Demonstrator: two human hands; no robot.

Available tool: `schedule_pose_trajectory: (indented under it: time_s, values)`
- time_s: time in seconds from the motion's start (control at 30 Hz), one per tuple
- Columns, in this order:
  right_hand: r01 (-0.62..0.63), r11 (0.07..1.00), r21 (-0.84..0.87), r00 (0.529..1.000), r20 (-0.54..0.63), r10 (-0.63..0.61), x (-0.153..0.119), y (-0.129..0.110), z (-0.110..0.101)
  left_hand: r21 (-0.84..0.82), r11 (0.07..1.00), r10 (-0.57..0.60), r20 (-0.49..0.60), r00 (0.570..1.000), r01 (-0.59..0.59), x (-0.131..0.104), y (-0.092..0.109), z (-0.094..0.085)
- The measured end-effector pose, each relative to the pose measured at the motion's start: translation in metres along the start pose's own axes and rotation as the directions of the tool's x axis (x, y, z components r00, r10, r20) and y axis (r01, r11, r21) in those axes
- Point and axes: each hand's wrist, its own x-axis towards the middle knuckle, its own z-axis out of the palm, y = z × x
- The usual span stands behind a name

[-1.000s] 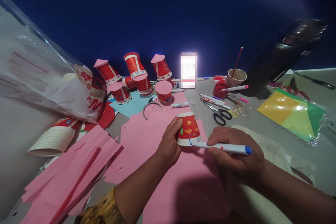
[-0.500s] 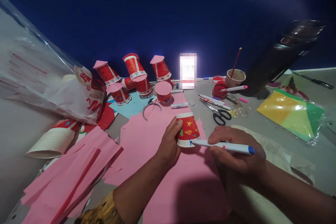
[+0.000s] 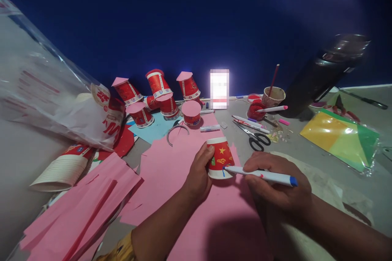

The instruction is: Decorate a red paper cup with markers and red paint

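Observation:
A red paper cup with a gold star and white bands is tilted upside down in my left hand, whose thumb presses on its left side. My right hand is closed around a white marker with a blue end. The marker's tip touches the cup near the edge of its lower white band, where a small blue mark shows. Both hands are above the pink paper.
Several red cups with pink tops stand at the back left. Scissors and markers lie right of centre. A dark flask, a plastic packet and a paint cup are further right. Stacked cups lie at left.
The marker's tip has moved slightly up on the cup relative to the white band, and the blue mark below it is more visible. The whole view has shifted a little.

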Motion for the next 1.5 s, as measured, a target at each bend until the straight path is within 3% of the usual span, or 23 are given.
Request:
schedule_pose_trajectory:
  time_s: [0.27,0.57,0.8,1.07,1.37,1.5]
  values:
    - [-0.009,0.997,-0.076,0.998,-0.063,0.004,-0.003,-0.0003,0.0005,-0.034,0.999,-0.016,-0.036,0.999,0.014,0.0,0.0008,0.0014]
    - [0.031,0.999,-0.032,0.999,-0.024,-0.032,0.0022,-0.0003,0.0011,-0.027,1.0,-0.011,-0.034,0.999,0.01,-0.0015,0.001,0.0039]
    - [-0.016,0.997,-0.071,0.998,-0.068,0.012,-0.002,-0.0001,0.0019,-0.011,1.0,0.003,-0.04,0.999,-0.004,-0.0004,-0.0011,0.0015]
    - [-0.009,1.0,-0.027,0.999,-0.035,0.008,0.0004,-0.0014,-0.0007,-0.014,1.0,-0.001,-0.034,0.999,0.0,-0.0011,0.0007,0.0028]
    - [-0.136,0.987,-0.088,0.988,-0.092,0.128,-0.0056,-0.0043,0.0018,0.011,1.0,-0.001,-0.041,0.999,0.001,-0.0011,0.0018,0.0018]
    - [-0.098,0.993,-0.06,0.992,-0.091,0.093,-0.0035,-0.0041,0.0022,0.001,1.0,0.006,-0.042,0.999,-0.006,-0.0011,0.0015,0.0024]
